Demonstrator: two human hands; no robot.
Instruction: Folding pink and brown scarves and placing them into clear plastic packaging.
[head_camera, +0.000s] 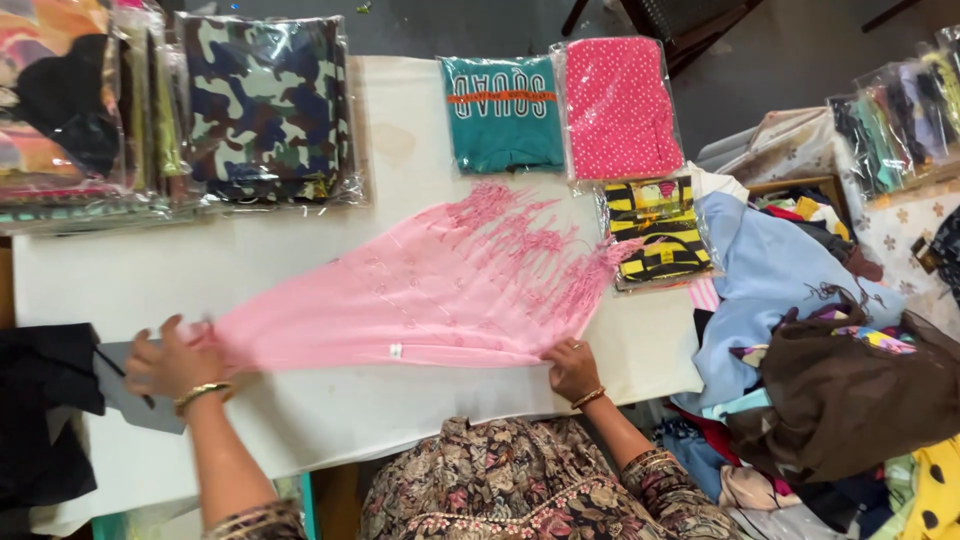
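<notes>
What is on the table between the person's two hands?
A pink fringed scarf lies stretched between the left hand and right hand, seen from the head camera.

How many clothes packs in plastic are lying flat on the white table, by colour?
Camouflage pack: 1
Teal pack: 1
Pink dotted pack: 1
Yellow and black striped pack: 1
Total: 4
The side stacks are too bunched to count.

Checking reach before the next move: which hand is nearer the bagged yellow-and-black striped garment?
Right. The right hand rests on the pink fringed scarf just below-left of the bagged yellow-and-black striped garment; the left hand grips the scarf's far end, across the table.
</notes>
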